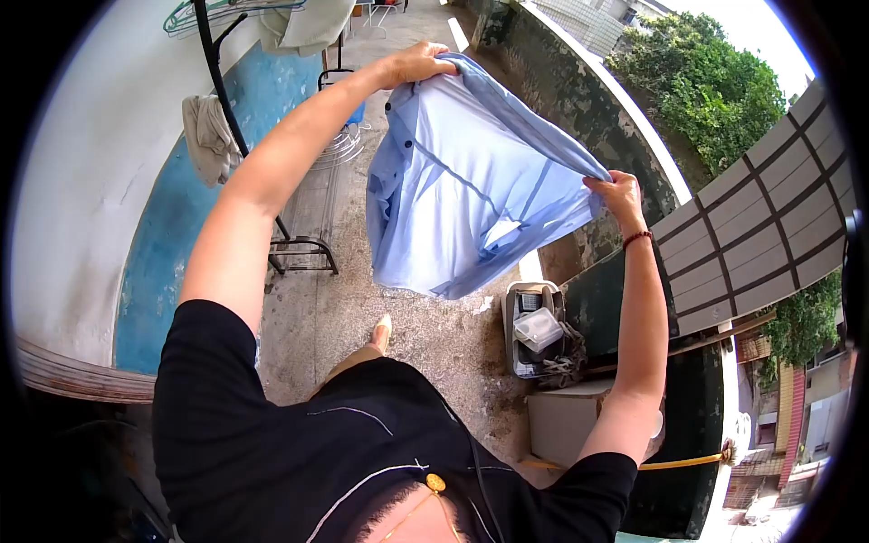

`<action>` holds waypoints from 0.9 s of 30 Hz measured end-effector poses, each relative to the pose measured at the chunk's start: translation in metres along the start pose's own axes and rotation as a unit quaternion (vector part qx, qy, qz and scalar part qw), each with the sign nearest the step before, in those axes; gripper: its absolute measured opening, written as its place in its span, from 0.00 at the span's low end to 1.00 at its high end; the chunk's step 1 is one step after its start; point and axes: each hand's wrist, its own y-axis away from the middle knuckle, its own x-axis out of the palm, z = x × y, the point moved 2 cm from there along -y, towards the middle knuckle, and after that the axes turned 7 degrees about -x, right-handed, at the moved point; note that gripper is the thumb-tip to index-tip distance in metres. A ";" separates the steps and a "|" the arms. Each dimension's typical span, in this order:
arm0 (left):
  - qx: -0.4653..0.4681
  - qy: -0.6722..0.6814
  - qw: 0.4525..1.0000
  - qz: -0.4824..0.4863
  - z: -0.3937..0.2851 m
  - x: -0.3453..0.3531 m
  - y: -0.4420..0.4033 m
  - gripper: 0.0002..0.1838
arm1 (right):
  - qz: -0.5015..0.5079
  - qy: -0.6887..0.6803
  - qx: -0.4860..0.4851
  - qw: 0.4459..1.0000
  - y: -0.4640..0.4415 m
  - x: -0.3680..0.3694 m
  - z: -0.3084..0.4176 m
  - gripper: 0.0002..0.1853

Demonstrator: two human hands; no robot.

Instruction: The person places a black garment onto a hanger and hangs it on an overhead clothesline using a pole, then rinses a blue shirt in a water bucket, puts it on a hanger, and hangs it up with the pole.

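A light blue garment with dark buttons (462,181) hangs spread in the air between my two hands, above the concrete floor. My left hand (421,65) is closed on its upper left edge, with the fingers over the cloth. At the right, my right hand (618,194) pinches the other end of the same edge. The cloth drops in folds below both hands, and its left side is bunched.
A black metal rack (217,72) with a beige cloth (208,136) stands at left. Green hangers (195,18) are at upper left. A bin of odds and ends (536,330) and a box (568,425) sit at lower right, beside the low wall (579,100).
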 end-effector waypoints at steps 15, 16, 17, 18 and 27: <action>-0.034 0.108 0.983 0.146 0.178 -0.061 -0.299 0.19 | 0.021 -0.222 0.009 0.975 -0.353 0.131 -0.030 0.07; -0.019 0.143 0.981 0.133 0.186 -0.064 -0.310 0.19 | 0.032 -0.245 0.001 0.969 -0.372 0.135 -0.031 0.06; -0.022 0.142 0.982 0.121 0.197 -0.067 -0.327 0.19 | 0.053 -0.269 -0.012 0.962 -0.395 0.143 -0.033 0.06; -0.008 0.169 0.980 0.110 0.206 -0.070 -0.343 0.18 | 0.072 -0.290 -0.022 0.954 -0.416 0.150 -0.034 0.06; -0.045 0.195 0.978 -0.063 0.300 -0.091 -0.498 0.07 | 0.200 -0.343 -0.111 0.911 -0.617 0.235 -0.058 0.08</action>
